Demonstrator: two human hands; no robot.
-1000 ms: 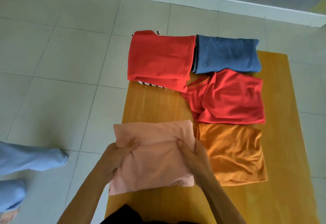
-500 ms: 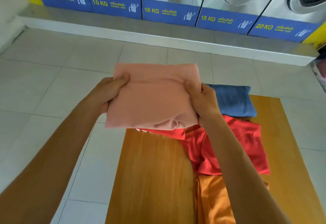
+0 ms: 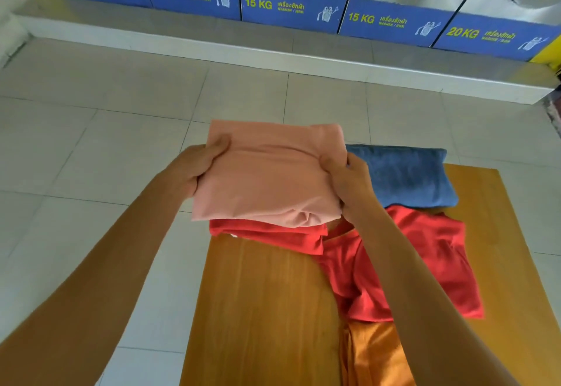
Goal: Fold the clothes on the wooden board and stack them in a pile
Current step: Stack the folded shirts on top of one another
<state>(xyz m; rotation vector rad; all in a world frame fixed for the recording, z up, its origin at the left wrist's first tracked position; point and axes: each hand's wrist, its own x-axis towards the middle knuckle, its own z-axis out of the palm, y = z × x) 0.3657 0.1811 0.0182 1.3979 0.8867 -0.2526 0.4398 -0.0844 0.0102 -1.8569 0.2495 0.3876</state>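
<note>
A folded pink garment [image 3: 273, 173] lies on or just above the folded red garment [image 3: 273, 235] at the far left corner of the wooden board [image 3: 264, 309]. My left hand [image 3: 200, 163] grips its left edge and my right hand [image 3: 346, 182] grips its right edge. A folded blue garment [image 3: 403, 176] lies to the right of this pile. A loosely folded red shirt [image 3: 425, 264] sits nearer, and an orange garment [image 3: 373, 355] lies closest, partly hidden by my right forearm.
The board rests on a pale tiled floor [image 3: 91, 173]. A raised grey step [image 3: 273, 48] and a row of washing machines with blue labels [image 3: 288, 9] stand at the far side.
Both hands lifted the pink garment from the near part of the board, carried it away from me and lowered it over the folded red garment. The view tilted up.
</note>
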